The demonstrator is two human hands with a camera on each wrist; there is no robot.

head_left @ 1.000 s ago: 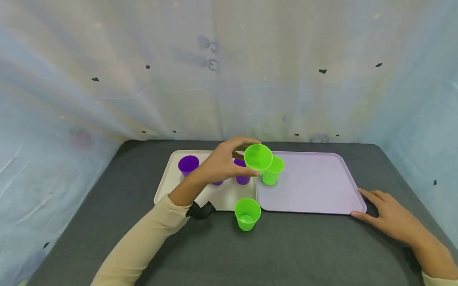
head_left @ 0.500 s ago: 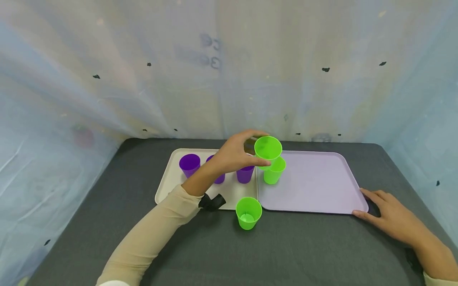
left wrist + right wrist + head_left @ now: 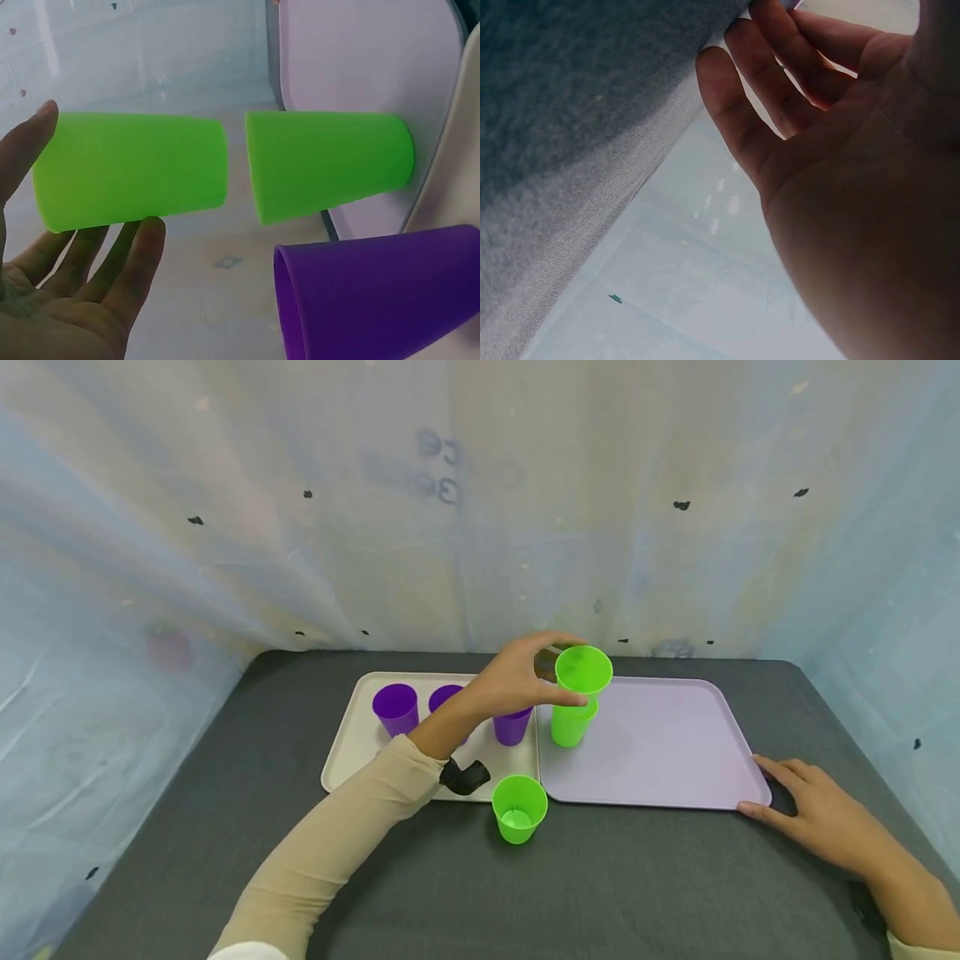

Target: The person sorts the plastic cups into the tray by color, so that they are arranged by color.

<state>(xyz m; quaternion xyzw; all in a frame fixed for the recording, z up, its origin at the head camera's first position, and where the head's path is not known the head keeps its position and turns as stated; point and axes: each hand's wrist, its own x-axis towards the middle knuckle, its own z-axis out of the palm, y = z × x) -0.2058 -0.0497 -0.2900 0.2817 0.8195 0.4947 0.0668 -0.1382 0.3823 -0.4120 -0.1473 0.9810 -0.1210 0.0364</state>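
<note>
My left hand (image 3: 517,681) grips a light green cup (image 3: 583,670) by its sides near the rim, thumb across from the fingers. Directly below it, a second green cup (image 3: 572,728) stands upright at the left end of the lilac tray (image 3: 660,752). In the left wrist view a narrow gap separates the held cup (image 3: 131,172) from the standing cup (image 3: 330,165). A third green cup (image 3: 519,814) stands on the dark cloth in front of the trays. My right hand (image 3: 817,814) touches the lilac tray's near right corner, its fingers loosely spread.
A cream tray (image 3: 360,760) adjoins the lilac one on the left. On it stand three purple cups, one left (image 3: 395,710), one middle (image 3: 446,695), partly behind my arm, and one right (image 3: 512,728). Dark grey cloth (image 3: 637,877) covers the table; pale sheeting hangs behind.
My left hand has carried the green cup rightward and slightly up, from beside the standing green cup to above it. My right hand has stayed at the tray corner.
</note>
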